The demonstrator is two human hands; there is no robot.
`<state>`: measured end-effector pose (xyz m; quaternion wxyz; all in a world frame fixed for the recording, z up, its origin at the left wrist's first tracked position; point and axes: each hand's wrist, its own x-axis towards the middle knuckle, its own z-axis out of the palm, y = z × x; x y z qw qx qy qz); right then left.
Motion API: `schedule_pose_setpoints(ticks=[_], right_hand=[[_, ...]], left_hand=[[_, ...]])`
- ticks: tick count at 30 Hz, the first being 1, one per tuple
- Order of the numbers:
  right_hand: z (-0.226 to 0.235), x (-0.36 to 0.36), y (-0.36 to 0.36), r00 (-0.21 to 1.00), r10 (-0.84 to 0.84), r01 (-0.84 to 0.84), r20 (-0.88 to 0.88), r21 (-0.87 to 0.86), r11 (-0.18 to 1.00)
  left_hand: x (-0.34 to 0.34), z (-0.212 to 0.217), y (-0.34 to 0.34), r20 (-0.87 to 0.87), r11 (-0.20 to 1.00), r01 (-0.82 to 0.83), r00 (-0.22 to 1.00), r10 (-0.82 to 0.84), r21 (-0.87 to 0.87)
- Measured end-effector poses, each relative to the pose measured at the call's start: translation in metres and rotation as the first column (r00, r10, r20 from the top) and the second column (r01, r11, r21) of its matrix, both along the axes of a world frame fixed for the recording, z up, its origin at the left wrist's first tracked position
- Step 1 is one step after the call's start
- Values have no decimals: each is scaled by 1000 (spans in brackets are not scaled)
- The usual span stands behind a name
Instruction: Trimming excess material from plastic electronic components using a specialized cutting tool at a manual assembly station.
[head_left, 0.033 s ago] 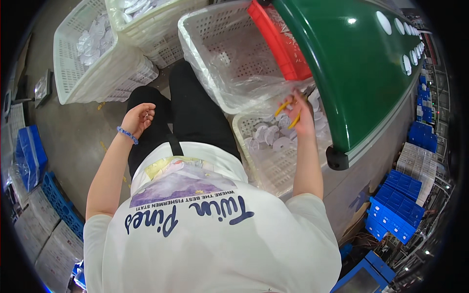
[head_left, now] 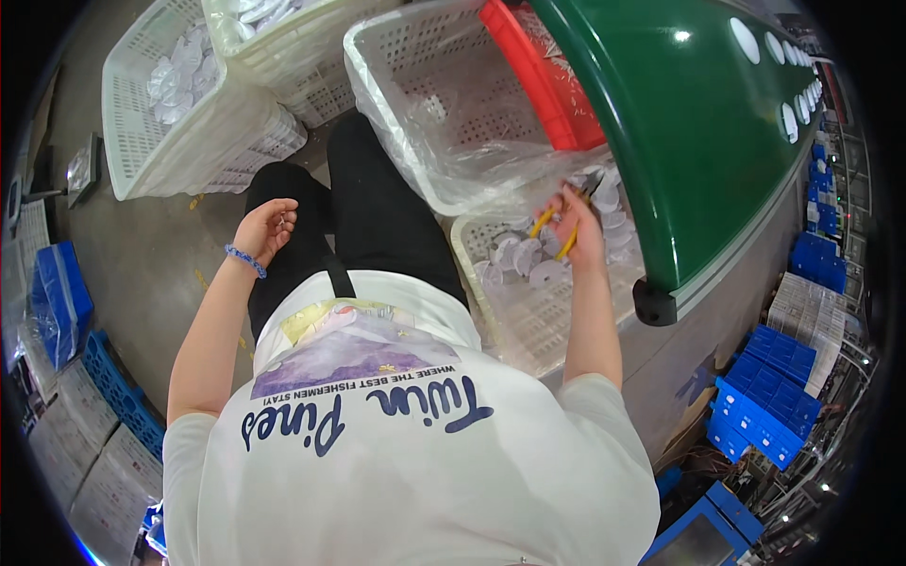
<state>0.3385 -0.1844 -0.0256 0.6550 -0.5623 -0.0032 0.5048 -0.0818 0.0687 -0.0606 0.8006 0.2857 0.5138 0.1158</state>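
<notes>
My right hand [head_left: 578,231] is wrapped loosely round a pair of yellow-handled pliers [head_left: 566,247], whose dark jaws point up and away. Beneath that hand stands a white perforated crate [head_left: 514,344] lined with clear plastic. Several white, translucent round discs [head_left: 547,274] lie in it. Over my left thigh, my left hand [head_left: 269,229] has its fingers curled in. Whatever those fingers hold, if anything, is too small or hidden to make out. A blue band circles the left wrist.
A white lined crate [head_left: 396,141] stands ahead, with a red tray [head_left: 547,90] across its right side. The curved green machine cover [head_left: 661,141] rises on the right. Farther left, another white crate [head_left: 142,141] holds white pieces. Blue bins [head_left: 764,396] line the far right.
My right hand has shifted very slightly, and the pliers' dark jaws show more clearly beyond the fingers. The left hand stays almost where it was.
</notes>
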Motion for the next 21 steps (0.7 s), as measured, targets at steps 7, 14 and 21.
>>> schedule_pose_setpoints(ticks=[7,14,21], right_hand=[[-162,-59,-124,490,766,-183,416,-810,557],[-248,-92,-111,33,965,-197,259,-945,261],[-263,-87,-115,-236,972,-59,-15,-998,-30]], left_hand=[[-8,-9,-5,-111,994,-59,993,49,-89],[19,31,-11,-93,990,140,986,-140,-12],[69,38,-27,-103,924,350,924,-367,-152]])
